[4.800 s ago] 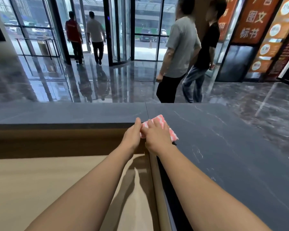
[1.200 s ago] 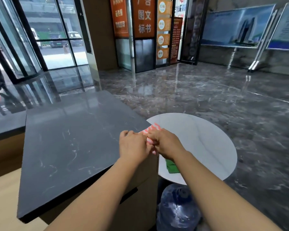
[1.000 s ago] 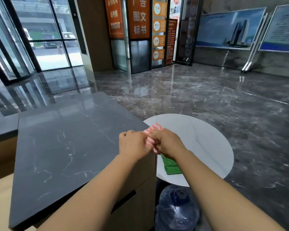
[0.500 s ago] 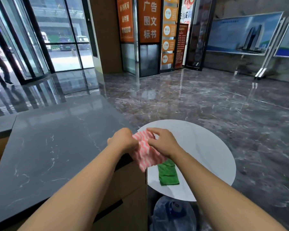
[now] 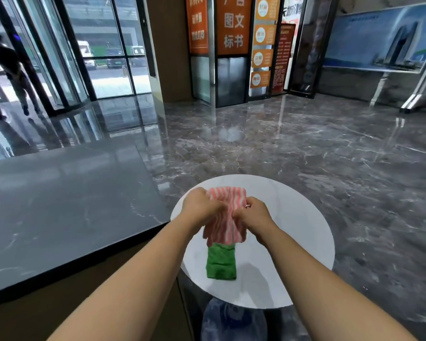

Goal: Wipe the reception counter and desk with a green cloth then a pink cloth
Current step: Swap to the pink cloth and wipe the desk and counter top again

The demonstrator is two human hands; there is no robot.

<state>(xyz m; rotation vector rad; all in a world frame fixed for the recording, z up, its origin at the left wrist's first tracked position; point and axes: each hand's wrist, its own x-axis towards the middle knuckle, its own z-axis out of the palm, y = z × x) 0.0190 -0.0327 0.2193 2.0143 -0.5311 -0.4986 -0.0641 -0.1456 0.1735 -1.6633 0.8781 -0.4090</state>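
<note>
A pink and white striped cloth (image 5: pixel 225 219) hangs in the air above the round white table (image 5: pixel 298 232). My left hand (image 5: pixel 202 207) grips its left edge and my right hand (image 5: pixel 252 216) pinches its right edge. Below it, a folded green cloth (image 5: pixel 221 263) lies flat on the white table, its top edge hidden by the pink cloth. The dark marble reception counter (image 5: pixel 59 205) stretches to the left of both hands.
A blue water jug (image 5: pixel 231 321) stands on the floor under the white table. Glossy marble floor (image 5: pixel 305 143) spreads ahead. Orange signs (image 5: pixel 233 25) and glass doors line the back wall. A person (image 5: pixel 12 70) walks at the far left entrance.
I turned from the counter to the round table. Both hands carried the pink cloth off the counter edge and opened it out above the green cloth.
</note>
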